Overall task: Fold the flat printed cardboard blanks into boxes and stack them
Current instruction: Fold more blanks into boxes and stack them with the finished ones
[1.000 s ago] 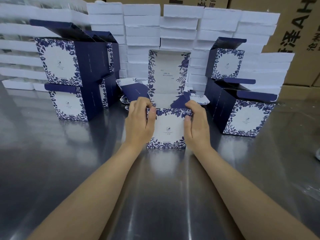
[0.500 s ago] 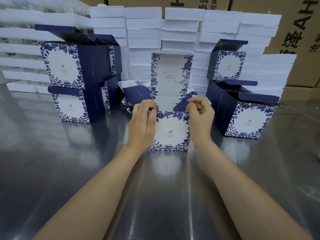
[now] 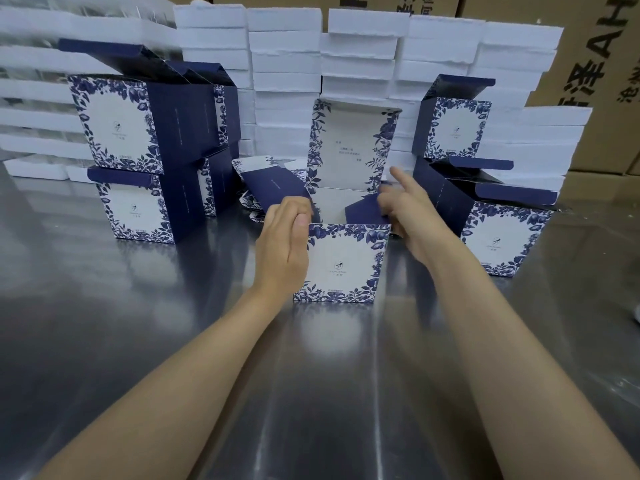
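A blue-and-white floral box (image 3: 343, 261) stands half-folded on the steel table (image 3: 156, 341), its lid (image 3: 349, 147) upright behind it. My left hand (image 3: 284, 247) is at the box's left side, thumb and curled fingers pinching its top left corner beside the splayed navy flap (image 3: 273, 187). My right hand (image 3: 408, 216), blurred, has its fingers stretched out against the right navy flap (image 3: 363, 213), which leans inward. Folded boxes stand two high on the left (image 3: 117, 123) and on the right (image 3: 453, 129), lids open.
Flat printed blanks (image 3: 254, 202) lie behind the centre box. White foam trays (image 3: 284, 57) are stacked in a wall along the back, with brown cartons (image 3: 599, 81) behind them. Bare steel stretches in front of the box toward me.
Both hands have let go of the front panel's sides and risen to the top. The right hand opened and now pushes the right flap inward; the left moved to the top left corner.
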